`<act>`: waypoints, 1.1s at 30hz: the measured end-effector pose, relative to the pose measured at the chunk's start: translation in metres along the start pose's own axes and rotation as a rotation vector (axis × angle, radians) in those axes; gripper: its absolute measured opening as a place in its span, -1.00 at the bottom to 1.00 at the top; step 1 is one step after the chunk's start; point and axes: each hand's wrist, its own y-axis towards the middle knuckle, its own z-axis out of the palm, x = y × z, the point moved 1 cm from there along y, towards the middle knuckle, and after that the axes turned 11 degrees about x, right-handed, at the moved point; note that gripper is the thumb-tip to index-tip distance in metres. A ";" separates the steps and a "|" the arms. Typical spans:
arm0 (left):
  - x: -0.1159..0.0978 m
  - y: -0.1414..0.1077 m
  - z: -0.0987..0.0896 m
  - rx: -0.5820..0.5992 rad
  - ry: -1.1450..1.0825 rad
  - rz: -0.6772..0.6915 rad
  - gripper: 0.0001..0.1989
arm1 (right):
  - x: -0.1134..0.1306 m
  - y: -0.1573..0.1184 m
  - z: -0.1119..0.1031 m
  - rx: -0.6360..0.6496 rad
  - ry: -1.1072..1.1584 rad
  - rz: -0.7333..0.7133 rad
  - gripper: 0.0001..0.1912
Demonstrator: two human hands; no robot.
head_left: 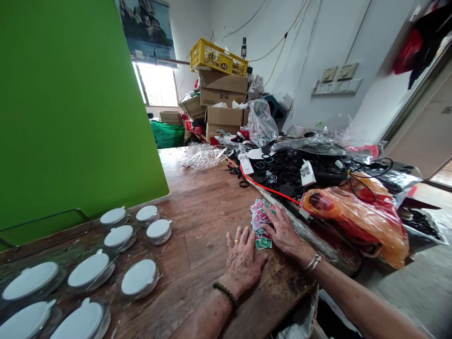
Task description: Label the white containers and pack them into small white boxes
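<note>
Both of my hands rest on the wooden table [208, 212] on either side of a small pile of square cards or stickers [259, 215], printed in red, green and white. My left hand [243, 259] lies flat, palm down, fingers stretched forward, just left of the pile. Its fingers are slightly apart and hold nothing. My right hand [283, 231] reaches in from the right, palm down, and its fingertips lie over the pile's right edge, covering part of it. Its fingers are extended. A few green pieces [264, 242] show between the two hands.
Several white-lidded round containers [123, 235] stand in clear wrap at the left, before a green panel [77, 108]. A heap of black parts [282, 169], with white boxes [308, 173], lies beyond the table's right side. An orange plastic bag [356, 212] sits right. Stacked cartons [224, 89] stand behind.
</note>
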 end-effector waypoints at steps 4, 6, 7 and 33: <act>0.011 0.002 0.001 -0.067 -0.033 0.016 -0.49 | 0.003 -0.002 0.009 0.053 0.030 0.026 -0.27; 0.014 0.006 0.003 -0.102 -0.068 0.026 -0.54 | 0.008 0.001 0.005 0.074 0.032 0.040 -0.29; 0.015 0.008 0.004 -0.126 -0.094 0.024 -0.57 | 0.012 0.002 0.000 0.069 0.029 0.048 -0.31; 0.034 0.026 -0.001 -0.528 -0.524 0.033 -0.84 | 0.109 -0.012 -0.071 0.254 -0.044 -0.403 -0.71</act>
